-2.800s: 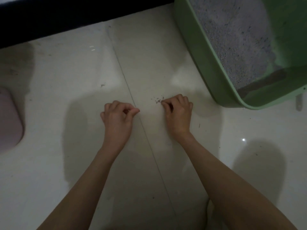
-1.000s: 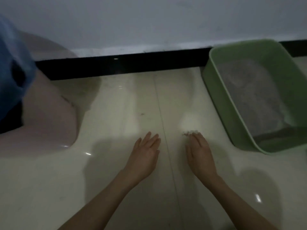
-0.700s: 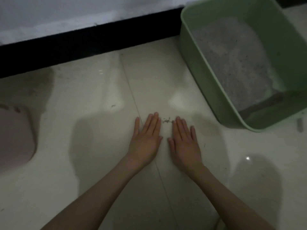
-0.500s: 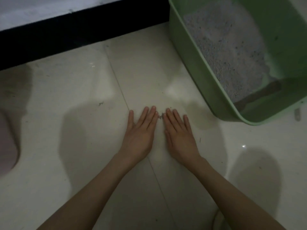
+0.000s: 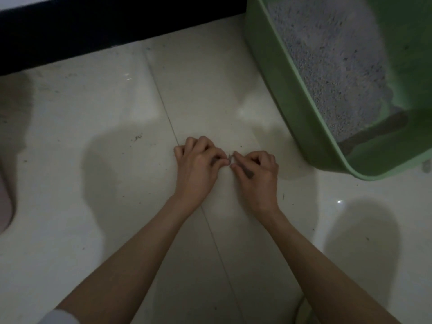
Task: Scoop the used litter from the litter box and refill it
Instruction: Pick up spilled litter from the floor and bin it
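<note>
A green litter box (image 5: 289, 94) stands on the pale tiled floor at the upper right, tilted in view, with grey litter (image 5: 327, 66) inside. A dark brown strip (image 5: 374, 132) lies at the litter's near end; what it is cannot be told. A few spilled litter grains (image 5: 230, 157) lie on the floor left of the box. My left hand (image 5: 198, 169) and my right hand (image 5: 257, 176) rest on the floor with curled fingers. Their thumbs and forefingers meet at the grains and pinch them.
A black baseboard (image 5: 93, 31) runs along the back. A pink object (image 5: 4, 202) shows at the left edge. Dark specks (image 5: 138, 137) dot the tile left of my hands. A small grey item (image 5: 426, 165) lies by the box's near corner.
Half a second ago both hands lay flat side by side on the floor. Their fingers have curled in and the fingertips have closed together on the grains.
</note>
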Demonstrator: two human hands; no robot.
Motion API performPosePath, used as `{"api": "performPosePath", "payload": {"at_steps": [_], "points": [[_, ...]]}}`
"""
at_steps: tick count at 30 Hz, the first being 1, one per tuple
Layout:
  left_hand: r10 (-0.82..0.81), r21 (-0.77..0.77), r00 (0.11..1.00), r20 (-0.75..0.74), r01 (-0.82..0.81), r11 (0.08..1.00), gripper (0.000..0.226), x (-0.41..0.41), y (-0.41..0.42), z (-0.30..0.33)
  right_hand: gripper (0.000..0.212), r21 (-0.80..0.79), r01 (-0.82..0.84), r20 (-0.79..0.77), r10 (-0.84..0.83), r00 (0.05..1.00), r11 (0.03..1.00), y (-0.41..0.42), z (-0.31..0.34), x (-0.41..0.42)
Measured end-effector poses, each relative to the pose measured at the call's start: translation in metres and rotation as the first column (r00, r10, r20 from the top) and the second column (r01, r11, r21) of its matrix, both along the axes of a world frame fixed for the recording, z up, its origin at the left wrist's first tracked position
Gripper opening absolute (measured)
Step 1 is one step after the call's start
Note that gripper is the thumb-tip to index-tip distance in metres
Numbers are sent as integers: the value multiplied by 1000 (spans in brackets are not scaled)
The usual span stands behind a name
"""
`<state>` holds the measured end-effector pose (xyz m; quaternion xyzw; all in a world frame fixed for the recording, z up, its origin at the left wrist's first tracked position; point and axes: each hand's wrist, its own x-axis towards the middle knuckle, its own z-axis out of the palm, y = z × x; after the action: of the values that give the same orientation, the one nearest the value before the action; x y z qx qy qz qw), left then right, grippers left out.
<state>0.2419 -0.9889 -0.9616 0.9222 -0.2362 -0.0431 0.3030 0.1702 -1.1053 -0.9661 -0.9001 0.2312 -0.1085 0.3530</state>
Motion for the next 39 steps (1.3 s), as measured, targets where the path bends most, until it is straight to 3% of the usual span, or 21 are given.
{"api": "performPosePath", "payload": {"at_steps": [7, 14, 18, 22, 24, 27, 29, 34, 39], "points": [[-46, 67, 999, 29, 44, 997, 24, 2, 1, 0, 29, -29, -7, 40, 8, 999, 1000, 4, 0, 5], [248, -2, 965, -82, -249, 969, 20, -6, 31, 11, 17, -120, -45, 42, 50, 998, 992, 10, -2, 16], [270, 3, 951, -149, -272, 962, 21, -16, 40, 16, 17, -265, -157, 14, 166, 986, 952, 8, -4, 23], [278, 30, 934, -227, -279, 960, 10, -23, 51, 24, 23, -396, -240, -119, 209, 971, 887, 6, 0, 30], [272, 35, 931, -244, -272, 962, 7, -26, 60, 30, 25, -345, -249, -201, 188, 961, 905, 7, 7, 31], [243, -4, 945, -220, -250, 968, 8, -28, 75, 41, 21, -143, -166, -239, 129, 963, 976, 11, 23, 29], [221, -43, 962, -161, -231, 972, 12, -28, 87, 51, 20, -51, -132, -193, 120, 974, 990, 22, 41, 28], [244, -122, 966, -89, -253, 960, 6, -34, 109, 97, 15, 91, -236, -23, 239, 971, 968, 71, 111, 37], [336, -276, 934, 124, -293, 915, 13, -32, 153, 195, 13, 238, -412, 195, 372, 907, 879, 139, 204, 68]]}}
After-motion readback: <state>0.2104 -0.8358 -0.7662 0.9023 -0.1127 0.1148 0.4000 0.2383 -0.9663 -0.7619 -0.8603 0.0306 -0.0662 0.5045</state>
